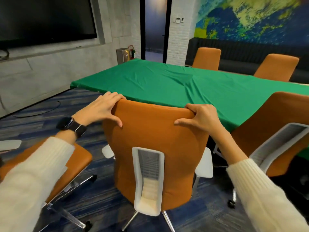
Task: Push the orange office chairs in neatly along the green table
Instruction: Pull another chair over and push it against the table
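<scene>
While both arms in cream sleeves reach forward, the person stands right behind the middle chair (155,131) and holds the top of its tall back. The left hand (100,108) is curled over the top left corner, fingers over the far side and thumb on the near side. The right hand (200,117) grips the top right corner the same way, so both hands are closed on this one chair. A black watch (72,126) sits on the left wrist. The chair stands straight up, its back turned to the person and its seat facing the green table (184,87). Its top edge is just at the table's near long side, but I cannot tell if it touches. A white strip runs up and down the back. To the left, a second chair (78,158) is turned away and stands well off from the table, with only its seat and shiny legs showing. To the right, a third chair (275,118) leans into view, its back close beside the table's edge. The table is long and stretches from the near left away to the far right, with a wrinkled green cloth on it. Across it, two more chairs (207,58) and (275,67) stand at the far side, facing this way. That makes five orange chairs and one table. On the left wall hangs a big dark screen (45,19).
</scene>
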Available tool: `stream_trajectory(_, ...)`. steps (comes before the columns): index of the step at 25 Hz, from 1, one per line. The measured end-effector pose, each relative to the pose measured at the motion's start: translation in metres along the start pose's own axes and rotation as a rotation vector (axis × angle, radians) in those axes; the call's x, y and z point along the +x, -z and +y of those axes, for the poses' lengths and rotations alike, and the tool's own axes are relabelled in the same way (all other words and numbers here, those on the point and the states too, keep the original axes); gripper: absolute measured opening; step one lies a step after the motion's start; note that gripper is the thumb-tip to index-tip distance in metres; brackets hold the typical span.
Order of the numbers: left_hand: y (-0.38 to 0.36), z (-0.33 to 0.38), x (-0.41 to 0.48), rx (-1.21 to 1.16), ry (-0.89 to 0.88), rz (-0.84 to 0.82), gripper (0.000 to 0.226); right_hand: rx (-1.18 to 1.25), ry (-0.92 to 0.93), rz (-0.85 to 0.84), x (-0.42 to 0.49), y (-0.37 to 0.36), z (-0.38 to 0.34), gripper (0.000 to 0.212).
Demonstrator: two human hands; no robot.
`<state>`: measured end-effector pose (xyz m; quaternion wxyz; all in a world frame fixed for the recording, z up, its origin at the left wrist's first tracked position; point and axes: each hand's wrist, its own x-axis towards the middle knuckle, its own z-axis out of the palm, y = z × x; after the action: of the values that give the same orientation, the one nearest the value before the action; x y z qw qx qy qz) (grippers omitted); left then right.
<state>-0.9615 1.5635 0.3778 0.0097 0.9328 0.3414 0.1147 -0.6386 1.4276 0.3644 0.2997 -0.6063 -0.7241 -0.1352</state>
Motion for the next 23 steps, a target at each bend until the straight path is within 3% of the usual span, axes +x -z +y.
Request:
stream_trajectory(8,-0.032,-0.013,0.16,-0.006,-0.04,0.021,0.084,-0.098,-0.139,-0.251,0.07,-0.009,0.101,0.098)
stream_trajectory(12,-0.05,-0.019,0.233,0.002,-0.071,0.021,0.083,-0.183,-0.317,-0.373,0.102,-0.02,0.157,0.076)
stream_trajectory(16,-0.058,-0.023,0.299,-0.002,-0.07,-0.008,0.082,-0.09,-0.409,-0.42,0.139,-0.031,0.207,0.091)
stream_trajectory(20,-0.063,-0.045,0.345,-0.008,-0.025,-0.05,0.082,-0.067,-0.351,-0.4,0.173,-0.054,0.241,0.057)
stream_trajectory(23,-0.066,-0.062,0.369,0.003,-0.001,-0.074,0.082,-0.049,-0.328,-0.387,0.197,-0.069,0.255,0.051)
